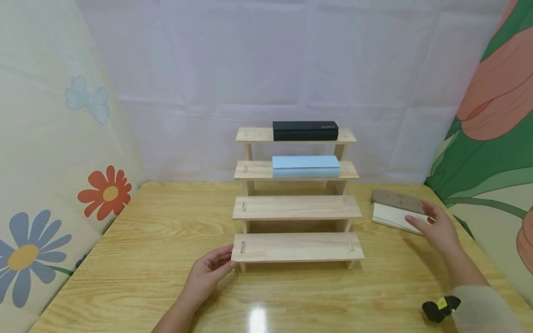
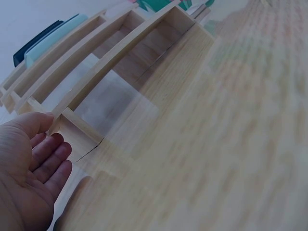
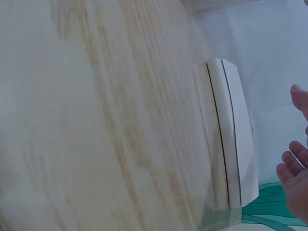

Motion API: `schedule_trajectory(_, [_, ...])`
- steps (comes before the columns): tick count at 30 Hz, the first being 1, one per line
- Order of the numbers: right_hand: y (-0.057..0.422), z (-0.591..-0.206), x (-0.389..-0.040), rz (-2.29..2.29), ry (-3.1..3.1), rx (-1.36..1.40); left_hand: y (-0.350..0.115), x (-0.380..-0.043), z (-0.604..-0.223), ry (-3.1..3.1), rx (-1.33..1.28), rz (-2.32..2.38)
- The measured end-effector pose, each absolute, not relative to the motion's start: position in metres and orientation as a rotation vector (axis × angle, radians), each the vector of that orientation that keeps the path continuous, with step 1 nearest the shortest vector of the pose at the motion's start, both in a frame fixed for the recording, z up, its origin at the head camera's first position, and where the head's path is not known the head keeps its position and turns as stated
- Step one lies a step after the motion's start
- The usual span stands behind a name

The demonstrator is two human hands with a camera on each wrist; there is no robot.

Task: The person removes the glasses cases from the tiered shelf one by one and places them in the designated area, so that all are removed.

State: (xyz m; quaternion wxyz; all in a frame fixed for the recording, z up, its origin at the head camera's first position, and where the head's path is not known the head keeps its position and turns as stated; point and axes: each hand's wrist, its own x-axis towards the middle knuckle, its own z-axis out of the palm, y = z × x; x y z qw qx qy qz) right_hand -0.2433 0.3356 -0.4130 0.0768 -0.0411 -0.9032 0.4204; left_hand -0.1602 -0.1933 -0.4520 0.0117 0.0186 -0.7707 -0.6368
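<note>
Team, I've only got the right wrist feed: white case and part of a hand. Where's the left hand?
Observer: Left hand is at the left end of the bottom shelf of a wooden rack.
Operator: So where's the white case from that rack?
Observer: To its right, in the head view.
Operator: What's up top on the rack?
Observer: A black case lies on the top shelf.

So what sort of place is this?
Perhaps a little filming corner: a wood-grain table stands before a plain, creased pale sheet, with flower-printed hangings on both sides.
</note>
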Motion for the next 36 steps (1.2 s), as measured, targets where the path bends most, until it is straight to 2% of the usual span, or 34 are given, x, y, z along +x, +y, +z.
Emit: schedule_trajectory(36, [0.276, -0.353, -0.256, 1.381, -2.689, 0.164, -0.194, -0.161, -0.455, -2.393, 0.04, -1.993])
